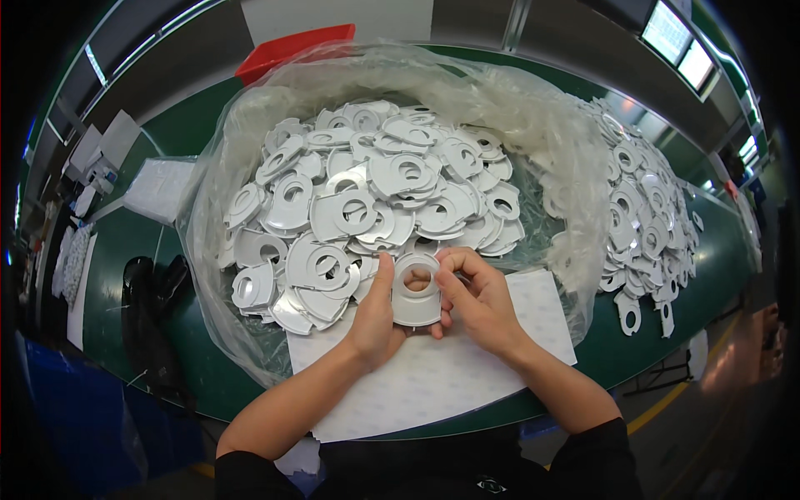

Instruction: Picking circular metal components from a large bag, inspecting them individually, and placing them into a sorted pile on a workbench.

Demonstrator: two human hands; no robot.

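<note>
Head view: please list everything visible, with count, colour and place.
table: one, green, beneath
plastic bag: one, clear, on table
loose parts: many, white, in bag
side pile: many parts, white, right of bag
red container: one, red, behind bag
white bundle: one, white, left of bag
black item: one, black, table's left
paper sheets: count unclear, white, table's front
held part: one, white, near picture's centre
bright panes: several, white, upper right
blue material: count unclear, blue, lower left
clutter: several, whitish, far left
left grip: one, bare, held part's left
right grip: one, bare, held part's upper right
forearms: two, bare, lower half
sleeves: two, black, bottom edge
</note>
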